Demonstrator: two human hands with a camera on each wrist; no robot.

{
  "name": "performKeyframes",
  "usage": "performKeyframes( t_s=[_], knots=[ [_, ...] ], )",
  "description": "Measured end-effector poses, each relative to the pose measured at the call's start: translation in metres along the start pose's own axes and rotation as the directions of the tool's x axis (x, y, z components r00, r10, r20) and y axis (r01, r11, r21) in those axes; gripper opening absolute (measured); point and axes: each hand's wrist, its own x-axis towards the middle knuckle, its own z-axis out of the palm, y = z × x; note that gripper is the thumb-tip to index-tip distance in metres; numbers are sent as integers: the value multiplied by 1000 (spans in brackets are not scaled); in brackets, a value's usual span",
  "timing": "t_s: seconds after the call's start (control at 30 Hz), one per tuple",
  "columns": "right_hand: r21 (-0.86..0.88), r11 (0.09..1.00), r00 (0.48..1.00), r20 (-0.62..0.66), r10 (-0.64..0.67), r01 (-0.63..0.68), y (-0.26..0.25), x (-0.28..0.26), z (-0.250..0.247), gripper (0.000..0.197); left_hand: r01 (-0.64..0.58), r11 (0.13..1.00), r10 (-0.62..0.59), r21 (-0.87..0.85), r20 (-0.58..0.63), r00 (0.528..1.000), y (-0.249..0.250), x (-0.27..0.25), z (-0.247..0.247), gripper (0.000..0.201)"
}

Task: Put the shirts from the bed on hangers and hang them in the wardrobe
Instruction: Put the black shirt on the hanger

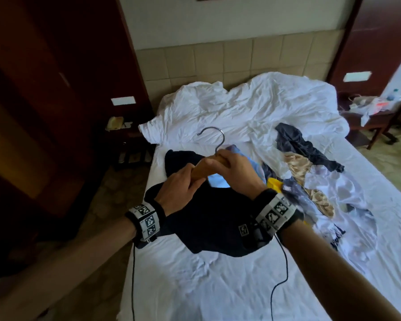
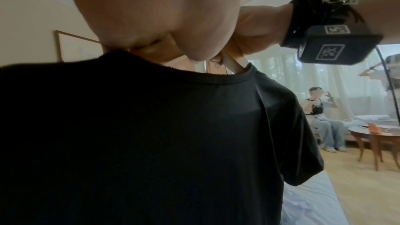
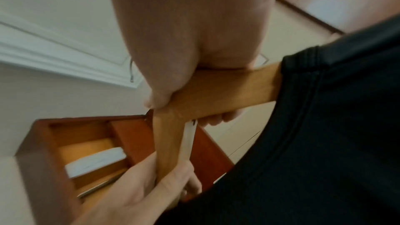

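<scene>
Above the bed (image 1: 195, 274), both hands hold a wooden hanger (image 1: 200, 171) with a metal hook (image 1: 212, 135). A black shirt (image 1: 206, 218) hangs from it, its collar (image 2: 216, 79) round the hanger's neck. My right hand (image 1: 220, 159) grips the hanger (image 3: 216, 91) by its middle, just under the hook. My left hand (image 1: 192, 177) curls round the hanger's left arm where it enters the black shirt (image 3: 303, 143). In the right wrist view the left hand (image 3: 151, 182) lies low on that arm. The shirt's lower part drapes over the mattress.
A heap of other shirts (image 1: 310, 181) lies to the right on the bed, and a crumpled white duvet (image 1: 241, 105) at its head. Dark wooden wardrobe panels (image 1: 33, 89) stand at the left. Bedside tables (image 1: 375, 117) flank the bed. A person (image 2: 320, 109) sits across the room.
</scene>
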Motion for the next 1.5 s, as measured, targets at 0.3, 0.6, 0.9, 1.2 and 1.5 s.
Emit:
performKeyframes(
  t_s=[0.3,0.6,0.9,1.2,1.5],
  knots=[
    [131,990,993,107,-58,44,-130,33,96,29,312,936,-259,161,-281,924,-49,-84,-116,62],
    [519,842,890,442,-115,-149,-324,23,223,13,497,852,-374,167,-469,800,-96,-225,-265,89],
    [571,807,716,626,-310,-150,-494,-13,373,44,519,853,-368,57,-639,675,-158,-428,-403,64],
    [584,759,557,747,-363,-288,-631,-77,540,46,710,703,-521,20,-666,534,-169,-596,-463,48],
    [584,754,261,811,-524,-301,-778,-171,714,43,758,595,-671,-268,-684,285,-216,-768,-536,36]
  ],
)
